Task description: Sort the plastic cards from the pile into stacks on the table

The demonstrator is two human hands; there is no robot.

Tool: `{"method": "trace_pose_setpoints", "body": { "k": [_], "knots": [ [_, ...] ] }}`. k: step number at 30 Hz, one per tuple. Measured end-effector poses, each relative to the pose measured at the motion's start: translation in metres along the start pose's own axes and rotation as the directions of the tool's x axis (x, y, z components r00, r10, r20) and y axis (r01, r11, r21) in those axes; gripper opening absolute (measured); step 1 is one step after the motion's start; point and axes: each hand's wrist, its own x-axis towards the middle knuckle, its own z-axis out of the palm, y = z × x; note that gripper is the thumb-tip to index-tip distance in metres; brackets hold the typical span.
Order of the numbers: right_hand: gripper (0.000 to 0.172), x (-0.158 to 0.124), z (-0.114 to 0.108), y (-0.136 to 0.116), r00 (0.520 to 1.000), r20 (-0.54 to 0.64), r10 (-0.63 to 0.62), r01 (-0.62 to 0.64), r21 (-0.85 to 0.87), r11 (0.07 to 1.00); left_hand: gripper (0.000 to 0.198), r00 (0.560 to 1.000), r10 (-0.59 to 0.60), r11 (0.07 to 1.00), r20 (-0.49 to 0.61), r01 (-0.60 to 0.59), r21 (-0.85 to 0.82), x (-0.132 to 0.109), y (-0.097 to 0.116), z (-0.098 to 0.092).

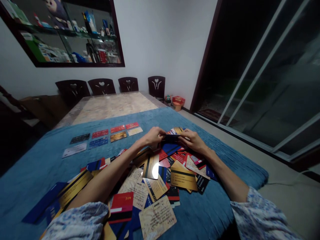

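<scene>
My left hand (154, 136) and my right hand (192, 139) pinch opposite ends of one dark card (171, 136), seen nearly edge-on above a loose heap of plastic cards. Under my left hand a gold card (151, 166) with a dark stripe catches the light. Around it lie another gold card (183, 176), a red card (121, 204) with a black stripe, and a beige printed card (157, 218). Beyond my left forearm, cards lie in two rows, among them a black card (80, 138), a blue card (98, 142) and a gold card (118, 136).
A blue cloth (160, 116) covers the near part of a long table (112, 105). Dark chairs (156, 86) stand at its far end, below a wall shelf (72, 31) full of bottles and boxes. Sliding glass doors (260, 76) are on the right.
</scene>
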Motion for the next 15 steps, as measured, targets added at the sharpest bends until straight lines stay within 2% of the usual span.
{"method": "trace_pose_setpoints", "body": {
  "k": [6,10,15],
  "knots": [
    [0.026,0.0006,0.0058,-0.0001,0.997,-0.066,0.036,-0.034,0.035,0.999,0.045,0.997,0.038,0.998,-0.065,-0.041,-0.053,0.0015,-0.0057,0.0062],
    [0.039,0.001,0.0056,-0.0056,0.997,-0.079,0.017,-0.013,0.058,0.998,0.055,0.99,0.057,0.997,-0.13,-0.063,-0.042,0.0006,-0.0042,0.0077],
    [0.043,0.0009,0.0048,-0.0055,0.998,-0.058,0.004,-0.002,0.035,0.999,0.054,0.991,0.051,0.999,-0.12,-0.053,-0.009,0.0003,-0.0058,0.0108]
  ]
}}
